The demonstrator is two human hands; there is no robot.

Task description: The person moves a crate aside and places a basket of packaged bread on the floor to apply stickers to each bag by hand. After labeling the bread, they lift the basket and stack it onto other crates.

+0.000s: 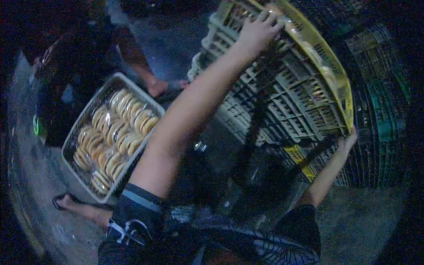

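A grey crate (86, 115) packed with rows of wrapped round buns (115, 134) sits low on the concrete floor (39, 185). Just behind the crate another person crouches in dark clothes (75, 62), one bare foot (157, 87) beside its far corner. Off to the crate's right, well apart, dark green crates (380, 128) are stacked.

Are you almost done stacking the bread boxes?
Partly. Several grey crates already sit stacked. In hand: the left hand and right hand hold the yellow crate of buns on top, tilted. Left: one grey crate of buns sits on the floor beside another person's feet.
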